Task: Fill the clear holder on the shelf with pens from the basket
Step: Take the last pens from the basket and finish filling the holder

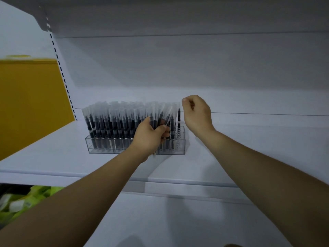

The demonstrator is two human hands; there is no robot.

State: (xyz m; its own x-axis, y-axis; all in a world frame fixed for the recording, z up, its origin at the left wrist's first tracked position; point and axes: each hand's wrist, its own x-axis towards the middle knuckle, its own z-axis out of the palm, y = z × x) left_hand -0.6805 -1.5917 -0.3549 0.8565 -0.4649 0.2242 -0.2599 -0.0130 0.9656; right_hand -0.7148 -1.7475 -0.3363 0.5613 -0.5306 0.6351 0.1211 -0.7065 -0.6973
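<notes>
**Pens held at the nearly full holder**

Head view: the clear holder (99, 146) is seen standing on the white shelf (249, 150), left of the middle and set back from the front edge. It is packed with upright black pens (114, 122) with clear caps, row behind row. At its right end some empty holes are seen, and one single pen (179, 115) stands there.

A small bundle of pens (161, 115) is gripped by the left hand (149, 138), with fingers and thumb wrapped round the barrels. The bundle is held in front of the right part of the holder, caps up and fanned slightly.

The right hand (197, 114) is raised just above the holder's right end, with fingers curled and thumb met by the forefinger. It cannot be told whether the cap of the single pen is pinched.

A yellow panel (32, 104) is seen at the left beyond a slotted upright (61, 72), and green packets (26, 198) lie blurred below the shelf
</notes>
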